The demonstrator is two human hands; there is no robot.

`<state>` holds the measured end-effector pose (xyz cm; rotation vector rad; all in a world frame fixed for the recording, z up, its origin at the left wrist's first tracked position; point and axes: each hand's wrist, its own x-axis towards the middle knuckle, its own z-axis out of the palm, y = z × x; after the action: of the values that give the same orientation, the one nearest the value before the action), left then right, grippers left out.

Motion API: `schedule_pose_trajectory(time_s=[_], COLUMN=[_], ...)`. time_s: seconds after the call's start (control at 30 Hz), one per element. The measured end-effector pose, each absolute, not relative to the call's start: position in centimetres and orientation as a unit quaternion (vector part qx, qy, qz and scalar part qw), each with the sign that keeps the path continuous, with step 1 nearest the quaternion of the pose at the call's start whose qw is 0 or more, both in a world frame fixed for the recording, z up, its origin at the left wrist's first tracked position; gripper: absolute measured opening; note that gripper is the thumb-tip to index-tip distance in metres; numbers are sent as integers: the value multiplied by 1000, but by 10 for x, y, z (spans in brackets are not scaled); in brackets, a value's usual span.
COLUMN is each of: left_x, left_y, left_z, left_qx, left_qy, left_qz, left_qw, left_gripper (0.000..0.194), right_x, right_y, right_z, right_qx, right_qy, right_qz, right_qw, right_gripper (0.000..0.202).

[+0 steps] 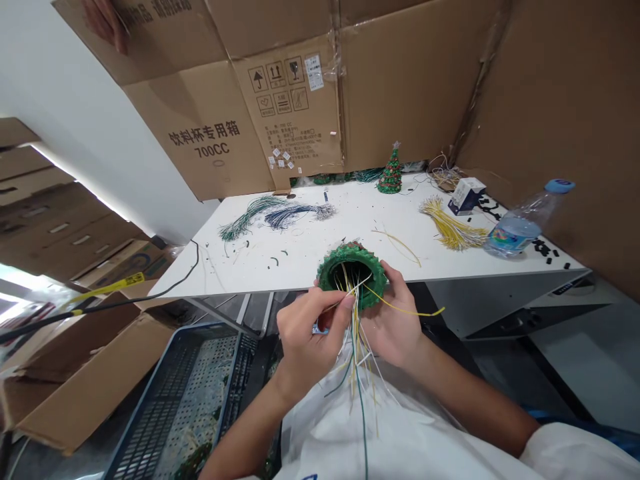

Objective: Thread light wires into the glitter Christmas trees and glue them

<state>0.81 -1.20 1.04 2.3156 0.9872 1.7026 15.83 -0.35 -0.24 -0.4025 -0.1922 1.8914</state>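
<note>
A green ring-shaped piece (327, 270), the hollow base of a small tree, is tilted with its opening toward me. My right hand (400, 320) wraps round its right side and underside. Yellow, white and green wires (356, 340) come out of the dark opening and hang down over my white clothing. My left hand (315, 330) pinches some of these wires between thumb and forefinger just at the opening. One yellow wire (410, 311) sticks out to the right, in front of my right hand.
On the white table (300, 257) lie green wires (253, 215), blue wires (295, 213) and yellow wires (453, 227). A small decorated tree (391, 175), a box (467, 196) and a bottle (520, 223) stand there. Below left are a blue crate (145, 400) and a carton (95, 373). Another person's hand (106, 23) shows top left.
</note>
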Motion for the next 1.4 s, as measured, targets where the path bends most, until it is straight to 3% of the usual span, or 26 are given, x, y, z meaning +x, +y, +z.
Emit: schedule_pose_trajectory(time_s=[0.17,0.33,0.43,0.6,0.73,0.87,1.03,1.1,1.2,1.3,1.4], left_x=[11,10,7,5,-4,-16,-25,-28,-33,-42,-56], left_y=[-11,-9,-7,-4,-3,5,17,21,26,30,34], left_z=[9,11,12,12,17,19,10,8,12,19,23], left_qx=[753,722,734,800,846,881,834,811,786,759,750], left_qy=[319,366,384,331,316,308,350,352,336,337,339], left_qz=[574,574,550,498,428,355,419,461,507,532,530], left_qw=[-50,-124,-108,-48,-40,-49,-84,-82,-109,-164,-203], left_gripper=[18,18,14,13,34,46,33,33,31,30,35], right_x=[165,163,158,153,156,156,148,144,144,149,154], right_y=[0,0,1,3,6,14,25,32,50,73,93], right_z=[-10,-14,-14,-14,-17,-19,-23,-26,-35,-50,-66], right_qx=[-152,-137,-114,-103,-123,-139,-130,-142,-245,-482,-565], right_qy=[-73,-100,-94,-88,-92,-102,-178,-237,-360,-525,-555], right_qz=[843,866,863,880,877,876,882,876,802,522,380], right_qw=[511,471,483,456,455,450,416,396,408,469,478], right_gripper=[34,56,63,53,48,57,62,74,94,107,70])
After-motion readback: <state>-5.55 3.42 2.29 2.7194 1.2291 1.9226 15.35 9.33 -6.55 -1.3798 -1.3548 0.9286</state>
